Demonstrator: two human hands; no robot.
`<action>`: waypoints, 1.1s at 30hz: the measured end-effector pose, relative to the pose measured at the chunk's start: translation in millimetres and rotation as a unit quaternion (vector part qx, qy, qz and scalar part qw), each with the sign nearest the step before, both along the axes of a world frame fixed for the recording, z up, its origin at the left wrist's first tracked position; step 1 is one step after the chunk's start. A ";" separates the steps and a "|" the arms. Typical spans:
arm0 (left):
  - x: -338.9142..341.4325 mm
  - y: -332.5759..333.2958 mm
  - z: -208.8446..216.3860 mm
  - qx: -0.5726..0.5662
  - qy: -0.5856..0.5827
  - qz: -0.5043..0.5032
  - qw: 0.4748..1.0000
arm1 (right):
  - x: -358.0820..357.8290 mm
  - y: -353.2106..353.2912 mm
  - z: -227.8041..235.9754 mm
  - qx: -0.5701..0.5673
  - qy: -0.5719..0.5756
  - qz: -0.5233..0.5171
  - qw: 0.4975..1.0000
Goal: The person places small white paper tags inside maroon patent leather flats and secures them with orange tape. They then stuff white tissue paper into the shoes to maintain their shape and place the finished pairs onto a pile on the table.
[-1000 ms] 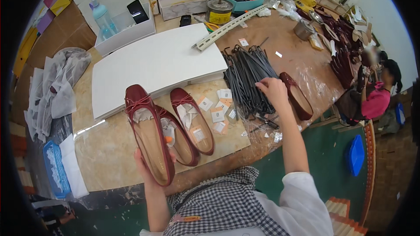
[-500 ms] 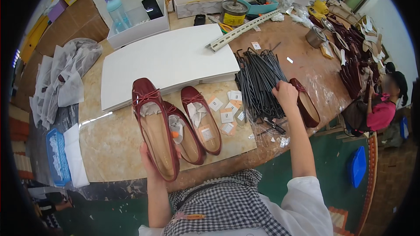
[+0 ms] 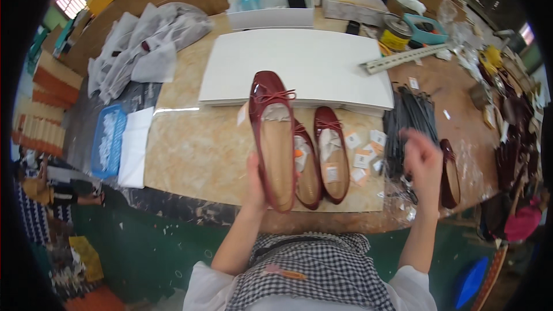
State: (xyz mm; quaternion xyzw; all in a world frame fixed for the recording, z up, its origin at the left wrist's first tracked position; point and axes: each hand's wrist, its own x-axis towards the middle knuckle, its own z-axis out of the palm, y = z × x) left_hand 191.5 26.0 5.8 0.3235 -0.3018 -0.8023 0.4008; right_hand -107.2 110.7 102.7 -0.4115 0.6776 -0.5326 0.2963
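Observation:
My left hand [image 3: 254,179] holds a dark red patent ballet flat [image 3: 276,155] with a bow, toe pointing away, raised over the table. White stuffing fills its toe. A small pale tag [image 3: 242,114] shows beside its left edge. The lifted shoe partly covers a second red flat [image 3: 308,179]; a third flat [image 3: 332,158] lies to the right with a white label inside. My right hand [image 3: 422,155] is beside the near right of a bundle of dark bent rods [image 3: 409,112]. Its fingers are smeared by motion, so I cannot tell whether anything is in them.
Several small tags [image 3: 362,158] lie between the flats and the rods. Another red flat [image 3: 450,174] sits right of my right hand. Behind are a stack of white sheets [image 3: 294,63] and a slotted metal strip [image 3: 406,59]. A blue basket [image 3: 108,141] stands left. A person in pink [image 3: 523,222] is far right.
The view has turned left, so the table appears shifted right. My right hand has come off the rod bundle toward me. My left hand still holds the shoe.

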 end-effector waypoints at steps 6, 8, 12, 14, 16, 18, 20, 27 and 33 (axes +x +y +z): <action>-9.3 -5.3 6.5 -0.108 -0.063 0.064 0.990 | 101.9 4.1 -2.5 0.110 -0.099 0.202 0.968; -8.1 -3.9 0.4 -0.115 -0.068 0.065 0.989 | 106.7 -11.2 -11.7 0.078 -0.074 0.223 0.969; -5.6 -2.0 -5.2 -0.125 -0.044 0.077 0.988 | 113.3 -29.8 -13.6 0.081 -0.087 0.251 0.961; -1.8 -1.5 -6.3 -0.130 -0.048 0.084 0.987 | 117.7 -29.0 -14.0 0.076 -0.087 0.263 0.958; 0.8 -1.2 -9.8 -0.151 -0.074 0.090 0.982 | 121.7 -30.3 -11.9 0.071 -0.072 0.258 0.961; 3.4 1.1 -7.2 -0.149 -0.071 0.069 0.984 | 125.5 -35.2 -5.5 0.066 -0.039 0.234 0.969; 6.4 1.2 -4.3 -0.148 -0.078 0.069 0.983 | 133.1 -36.4 -3.2 0.046 0.007 0.228 0.973; 7.7 3.3 2.9 -0.138 -0.096 0.078 0.983 | 142.5 -37.3 0.8 0.010 0.097 0.203 0.974; -10.8 22.9 -2.7 -0.187 -0.111 0.131 0.967 | 165.0 -54.6 -10.2 -0.127 0.234 0.115 0.957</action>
